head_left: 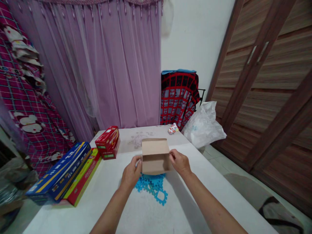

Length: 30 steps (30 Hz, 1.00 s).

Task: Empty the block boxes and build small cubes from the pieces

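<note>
Nearest the camera, the left forearm [110,205] and right forearm [211,202] reach over the white table [138,217] to either side of the cardboard box [155,163]. The box is held above the table, its open side facing the camera, its bare brown inside showing and a flap standing up at its far edge. The left hand [131,171] pinches the box's left side between thumb and fingers; the right hand [180,162] pinches its right side near the base of the flap.

Just on the near side of the box, and partly hidden by it, lies a loose heap of blue toothed pieces [152,185], one with a large hole sticking out toward the camera. Left of the box and farther back, two red boxes [107,142] are stacked. Left of the box and nearer the camera lie long boxes [64,172], blue, yellow and red. Beyond the box, to its right, a crumpled colourful wrapper [173,129] sits near the table's far edge. Farther right are a white plastic bag [204,125] and, behind it, red-and-black checked cloth [177,97]; a purple curtain [122,68] hangs beyond the box.
</note>
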Available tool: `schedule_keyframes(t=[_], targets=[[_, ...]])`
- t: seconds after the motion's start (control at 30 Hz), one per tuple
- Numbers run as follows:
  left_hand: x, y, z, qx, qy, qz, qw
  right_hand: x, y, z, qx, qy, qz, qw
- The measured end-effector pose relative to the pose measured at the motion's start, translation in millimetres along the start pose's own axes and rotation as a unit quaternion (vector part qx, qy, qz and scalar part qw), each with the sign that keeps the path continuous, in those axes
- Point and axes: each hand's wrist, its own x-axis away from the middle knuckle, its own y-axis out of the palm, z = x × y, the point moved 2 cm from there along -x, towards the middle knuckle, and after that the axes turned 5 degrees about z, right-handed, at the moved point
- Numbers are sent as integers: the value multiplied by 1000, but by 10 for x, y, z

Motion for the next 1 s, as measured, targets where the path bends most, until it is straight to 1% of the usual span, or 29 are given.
schedule_keyframes(t=[0.07, 0.13, 0.2, 0.3, 0.37, 0.4, 0.47, 0.53, 0.57, 0.6, 0.67, 0.7, 0.73, 0.77, 0.8, 0.87, 0.93, 1.0], targets=[[-26, 57, -60, 19, 8, 18, 1000, -190, -2, 124, 64, 40, -32, 997], [-3, 93, -187, 26, 19, 48, 998, -390, 0, 234, 97, 94, -61, 989], [64, 112, -378, 33, 19, 73, 997, -601, 14, 330, 105, 152, -80, 979], [194, 117, -731, 39, 3, 105, 994, -927, 73, 448, 104, 224, -88, 965], [255, 123, -947, 8, -1, 110, 994, -1118, 141, 500, 101, 247, -91, 959], [271, 133, -1027, -14, 16, 110, 994, -1188, 183, 513, 98, 251, -95, 958], [275, 181, -1114, -65, 74, 102, 990, -1239, 282, 499, 86, 248, -111, 959], [262, 271, -1114, -124, 115, 78, 983, -1131, 392, 416, 68, 225, -137, 962], [257, 327, -1088, -153, 122, 58, 979, -1009, 449, 347, 57, 207, -153, 965], [257, 387, -1050, -180, 124, 33, 975, -844, 503, 260, 43, 183, -174, 967], [285, 493, -953, -216, 132, -16, 967, -413, 592, 49, 10, 130, -222, 966], [316, 528, -905, -224, 141, -36, 964, -171, 620, -69, -10, 96, -247, 964], [356, 548, -866, -227, 153, -49, 961, 68, 632, -198, -30, 36, -272, 961], [405, 551, -838, -228, 167, -56, 958, 293, 627, -314, -41, -9, -295, 955], [461, 539, -823, -226, 182, -62, 955, 487, 606, -413, -48, -36, -311, 949], [586, 472, -830, -218, 210, -69, 951, 758, 529, -561, -75, -81, -334, 936], [705, 367, -869, -207, 221, -70, 950, 865, 443, -627, -114, -126, -359, 918], [792, 252, -909, -194, 215, -59, 955, 851, 388, -611, -149, -172, -386, 894]])
